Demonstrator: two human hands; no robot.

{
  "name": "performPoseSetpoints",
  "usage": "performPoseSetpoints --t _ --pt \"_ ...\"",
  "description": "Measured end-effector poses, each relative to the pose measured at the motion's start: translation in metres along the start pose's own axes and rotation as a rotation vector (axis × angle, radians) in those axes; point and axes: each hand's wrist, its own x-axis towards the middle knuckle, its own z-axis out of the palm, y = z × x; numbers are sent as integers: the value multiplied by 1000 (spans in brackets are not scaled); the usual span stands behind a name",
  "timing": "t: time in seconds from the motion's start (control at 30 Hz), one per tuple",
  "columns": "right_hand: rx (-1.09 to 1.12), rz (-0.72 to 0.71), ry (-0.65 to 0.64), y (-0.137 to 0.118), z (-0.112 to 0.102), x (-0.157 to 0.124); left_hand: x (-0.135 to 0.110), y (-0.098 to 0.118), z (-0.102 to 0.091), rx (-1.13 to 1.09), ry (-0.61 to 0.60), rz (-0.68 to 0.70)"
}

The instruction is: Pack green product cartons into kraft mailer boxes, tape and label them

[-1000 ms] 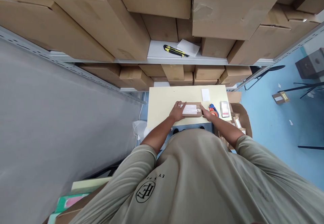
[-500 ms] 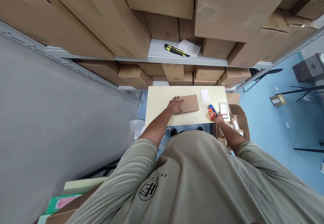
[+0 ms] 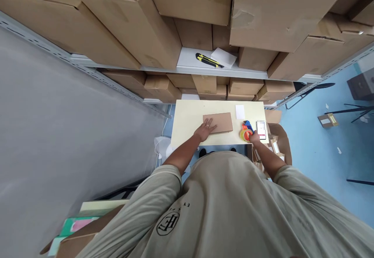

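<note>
My left hand [image 3: 206, 129] lies with its fingers spread on the left part of a flat brown cardboard box [image 3: 223, 122]. The box rests on a pale yellow table [image 3: 187, 121]. At the table's right front, my right hand [image 3: 254, 136] is closed around the handle of a tape dispenser [image 3: 247, 129], which is blue and orange-red with a yellowish tape roll. A phone [image 3: 261, 129] with a lit screen lies just right of that hand. Behind the dispenser sits a small white paper [image 3: 240, 112].
Shelves [image 3: 181, 70] stacked with cardboard boxes rise behind the table. A yellow-black box cutter [image 3: 209, 60] lies on the upper shelf beside a white paper [image 3: 224, 57]. Right of the table stands an open carton [image 3: 282, 141] holding small packages. A grey wall [image 3: 73, 133] borders the left.
The camera view has shifted slightly. My right hand has turned the tape dispenser a little, so its roll shows more. My left hand's fingers are spread further over the box.
</note>
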Motion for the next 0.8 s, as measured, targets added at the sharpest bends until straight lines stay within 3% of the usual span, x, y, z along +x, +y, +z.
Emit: performPoseSetpoints --t 0.13,0.27,0.33,0.43,0.47,0.6,0.8 --pt "102 -184 -26 -28 -3 -9 -17 4 3 12 13 76" --pt "171 -501 -55 -71 -8 -24 -24 28 -15 -96 55 61" --pt "142 -616 -44 -92 -11 -35 -20 45 -35 -321 201 -42" --pt "85 -753 -8 -115 -12 -49 -7 71 -70 -881 557 -245" --pt "74 -791 8 -121 -12 -54 -2 78 -81 -1081 611 -298" --pt "34 -874 46 -137 -9 -64 7 96 -112 -1578 564 -395" --pt "-59 -888 43 -153 -4 -65 11 91 -112 -1775 513 -403"
